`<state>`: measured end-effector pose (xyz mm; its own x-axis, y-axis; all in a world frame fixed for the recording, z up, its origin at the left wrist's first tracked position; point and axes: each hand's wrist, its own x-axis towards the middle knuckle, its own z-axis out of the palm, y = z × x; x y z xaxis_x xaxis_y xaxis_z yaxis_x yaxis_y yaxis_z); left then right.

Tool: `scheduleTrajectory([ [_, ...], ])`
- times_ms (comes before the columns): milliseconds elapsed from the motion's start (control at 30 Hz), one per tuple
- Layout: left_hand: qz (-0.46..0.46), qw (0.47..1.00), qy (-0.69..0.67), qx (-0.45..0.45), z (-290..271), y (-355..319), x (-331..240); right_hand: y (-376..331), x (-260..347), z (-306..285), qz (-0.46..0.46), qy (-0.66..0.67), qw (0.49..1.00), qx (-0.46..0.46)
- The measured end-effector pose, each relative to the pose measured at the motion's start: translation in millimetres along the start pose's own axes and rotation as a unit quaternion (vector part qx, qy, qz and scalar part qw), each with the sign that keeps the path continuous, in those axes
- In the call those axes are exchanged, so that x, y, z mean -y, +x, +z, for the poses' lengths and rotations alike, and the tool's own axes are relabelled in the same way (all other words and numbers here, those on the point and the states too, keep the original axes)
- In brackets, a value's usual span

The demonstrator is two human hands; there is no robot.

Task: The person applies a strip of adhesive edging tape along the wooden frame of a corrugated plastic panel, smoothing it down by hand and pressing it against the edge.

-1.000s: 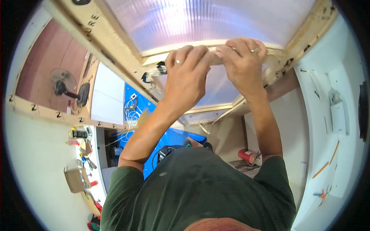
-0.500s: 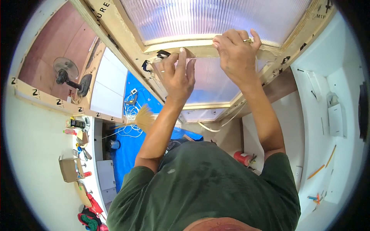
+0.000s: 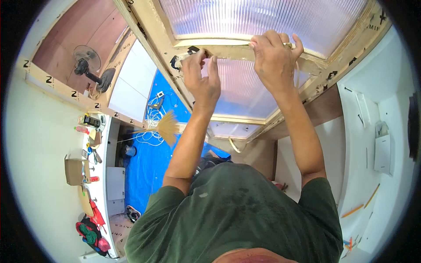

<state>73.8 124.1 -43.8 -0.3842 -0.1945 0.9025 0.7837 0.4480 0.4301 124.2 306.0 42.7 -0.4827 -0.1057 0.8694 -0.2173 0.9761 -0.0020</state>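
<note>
A pale, narrow strip (image 3: pixel 219 43) lies along the crossbar (image 3: pixel 234 53) of a wooden frame, just under a ribbed translucent panel (image 3: pixel 263 19). My right hand (image 3: pixel 276 61) pinches it between thumb and fingers at the bar's right part. From behind that hand the strip seems to run downward, and a loose curl (image 3: pixel 234 145) shows lower down. My left hand (image 3: pixel 201 79) is raised at the bar's left part, fingers bent and thumb apart, with nothing visible in it. Whether its fingertips touch the bar cannot be made out. A second ribbed panel (image 3: pixel 239 83) sits below the bar.
A fan (image 3: pixel 87 65) stands at the upper left. Below it, a straw broom (image 3: pixel 166 127) and white cable lie near a blue sheet (image 3: pixel 147 175). Tools and a cardboard box (image 3: pixel 76 171) line the left shelf; pencils (image 3: pixel 353 211) and a white box (image 3: pixel 383 152) are at right.
My left hand has drawn its extended index finger back from the strip and bent its fingers. My right hand keeps its pinch. The whole view has shifted slightly.
</note>
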Motion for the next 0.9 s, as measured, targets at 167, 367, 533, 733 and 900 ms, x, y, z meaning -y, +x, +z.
scheduleTrajectory([
  [167, 0.036, 0.997, 0.041, -0.050, 33, -1, -22, 1, 0, 3, 0.007, 0.001, 1.000, 0.003],
  [367, 0.066, 0.997, -0.015, -0.038, 49, -2, -38, 1, -5, 2, 0.006, 0.013, 1.000, -0.002],
  [533, 0.139, 0.990, -0.002, 0.014, 46, 7, -23, 5, -3, -1, 0.015, 0.020, 1.000, 0.008],
  [733, 0.215, 0.974, -0.026, 0.062, 33, 25, -11, 6, -3, -3, 0.025, -0.011, 0.999, 0.035],
  [900, 0.201, 0.979, -0.028, 0.028, 39, 25, -9, 5, -1, -2, 0.024, 0.020, 0.999, 0.019],
])
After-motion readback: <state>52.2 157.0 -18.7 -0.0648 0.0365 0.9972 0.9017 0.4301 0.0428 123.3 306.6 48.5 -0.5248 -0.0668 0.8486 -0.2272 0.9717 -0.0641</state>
